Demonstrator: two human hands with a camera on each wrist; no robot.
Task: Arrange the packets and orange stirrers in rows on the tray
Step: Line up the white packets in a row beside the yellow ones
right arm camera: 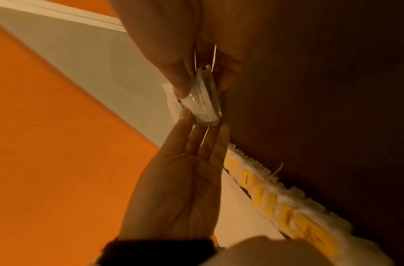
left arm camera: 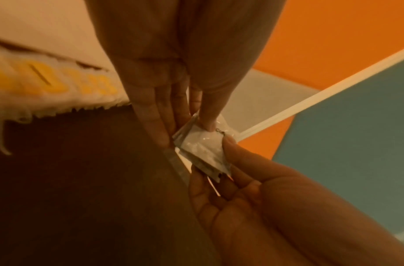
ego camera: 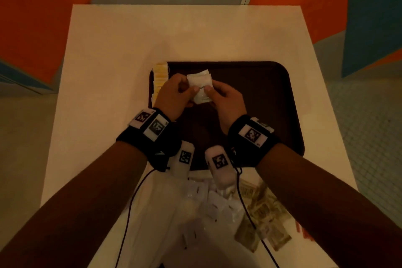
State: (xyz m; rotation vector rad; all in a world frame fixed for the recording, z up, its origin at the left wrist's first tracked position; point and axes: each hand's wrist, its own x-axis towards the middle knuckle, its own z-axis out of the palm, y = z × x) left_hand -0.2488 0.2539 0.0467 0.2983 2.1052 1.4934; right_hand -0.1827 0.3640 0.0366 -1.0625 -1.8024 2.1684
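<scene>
Glossy white square packets (ego camera: 200, 88), stacked, pinched between both hands (ego camera: 174, 91) (ego camera: 224, 98) above the dark tray (ego camera: 261, 102).

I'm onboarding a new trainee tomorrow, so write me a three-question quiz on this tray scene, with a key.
1. True or false: the left hand and right hand both hold the small stack of white packets above the dark brown plastic tray.
2. Where does the row of yellow-and-white packets lie?
A. along the tray's left edge
B. along its right edge
C. in its middle
3. Fill in: the loose pile of white packets waiting to be sorted lies on the white table, on the tray's ____ side.

Key: 1 true; 2 A; 3 near
</scene>
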